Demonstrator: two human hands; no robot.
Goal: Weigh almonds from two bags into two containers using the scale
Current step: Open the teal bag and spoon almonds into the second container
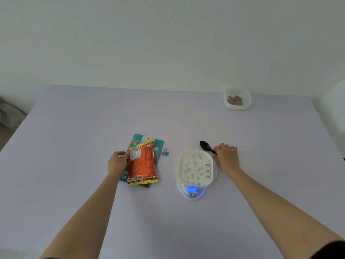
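An orange almond bag (142, 165) lies on top of a teal almond bag (158, 146) left of centre. My left hand (118, 162) grips the orange bag's left edge. A white slotted container (195, 168) sits empty on the white scale (193, 192), whose blue display is lit. My right hand (226, 156) is closed on the handle of a black spoon (205, 146) just behind the container's right corner. A second clear container (237, 99) with several almonds inside stands at the far right of the table.
A small teal binder clip (165, 152) lies between the bags and the scale. The lilac table (84, 128) ends at a white wall behind. The table's left edge drops off near a grey heap on the floor.
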